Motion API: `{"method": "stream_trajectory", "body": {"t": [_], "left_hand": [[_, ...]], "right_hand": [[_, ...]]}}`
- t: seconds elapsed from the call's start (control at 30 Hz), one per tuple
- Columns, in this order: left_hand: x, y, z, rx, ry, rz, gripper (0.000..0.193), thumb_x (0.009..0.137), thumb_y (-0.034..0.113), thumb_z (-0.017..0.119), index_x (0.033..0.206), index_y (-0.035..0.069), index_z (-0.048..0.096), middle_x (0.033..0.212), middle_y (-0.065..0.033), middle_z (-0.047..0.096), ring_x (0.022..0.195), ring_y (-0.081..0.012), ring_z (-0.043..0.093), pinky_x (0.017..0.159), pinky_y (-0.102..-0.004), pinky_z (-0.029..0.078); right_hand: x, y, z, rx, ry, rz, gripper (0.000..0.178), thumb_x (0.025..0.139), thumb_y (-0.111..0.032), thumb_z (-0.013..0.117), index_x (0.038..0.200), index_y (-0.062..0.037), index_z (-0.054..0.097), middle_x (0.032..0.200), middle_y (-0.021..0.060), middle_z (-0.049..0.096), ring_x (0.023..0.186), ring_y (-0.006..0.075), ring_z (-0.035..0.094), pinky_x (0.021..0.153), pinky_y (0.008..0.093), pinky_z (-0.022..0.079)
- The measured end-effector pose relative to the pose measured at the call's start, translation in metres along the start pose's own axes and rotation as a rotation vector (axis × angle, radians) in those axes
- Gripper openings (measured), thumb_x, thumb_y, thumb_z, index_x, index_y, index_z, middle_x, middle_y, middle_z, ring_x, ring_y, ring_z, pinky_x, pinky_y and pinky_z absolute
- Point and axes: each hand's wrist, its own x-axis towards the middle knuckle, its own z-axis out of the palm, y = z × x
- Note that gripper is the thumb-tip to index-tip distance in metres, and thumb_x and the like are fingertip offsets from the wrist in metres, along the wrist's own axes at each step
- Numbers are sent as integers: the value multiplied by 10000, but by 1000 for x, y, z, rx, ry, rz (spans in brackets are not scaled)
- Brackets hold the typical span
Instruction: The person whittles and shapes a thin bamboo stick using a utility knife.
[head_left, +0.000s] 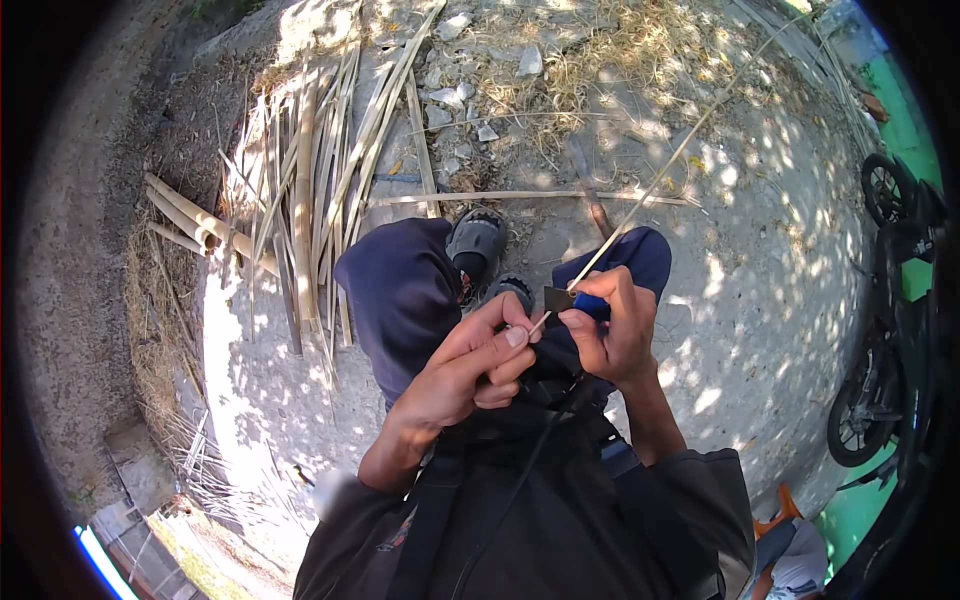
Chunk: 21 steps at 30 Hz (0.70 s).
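Above my lap, my left hand [470,360] pinches the near end of a thin bamboo strip [668,165] between thumb and fingers. The strip runs away to the far right in a long, slightly bent line. My right hand [618,325] is closed on a small dark flat blade [558,300], with something blue [592,304] beside it under the fingers. The strip passes at the blade, close to my right fingertips; exactly how they touch is hidden. My two hands are a short way apart, over my bent knees in dark trousers [395,285].
Split bamboo slats [303,190] lie in a heap at the far left, near thicker bamboo poles [215,228]. A knife with a wooden handle [600,220] lies beyond my right knee. Thin shavings [235,490] are at left. A motorcycle [870,390] and a seated person [795,560] are at right.
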Motion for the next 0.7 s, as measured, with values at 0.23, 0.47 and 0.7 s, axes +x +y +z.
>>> {"method": "stream_trajectory", "body": {"t": [0.23,0.47,0.7], "left_hand": [[-1,0,1,30,-6,7,118,1133,191,472,1129,74,465,667,67,269,495,-18,154,430,-219,136],[-6,-1,-1,51,4,10,116,1131,186,476,1128,71,466,669,68,272,502,-21,162,427,-221,132],[-8,-3,-7,49,9,1,119,1131,210,488,1152,94,470,663,58,282,488,-15,165,418,-218,137]], "right_hand": [[4,5,-3,9,18,-41,358,913,-291,812,983,0,617,818,136,712,619,268,698,559,336,525],[11,11,-5,25,51,-14,337,924,-268,793,984,12,614,803,128,704,582,270,688,540,336,514],[11,22,-2,-14,36,-19,336,924,-264,786,1027,18,635,846,126,725,598,270,700,546,346,527]]}}
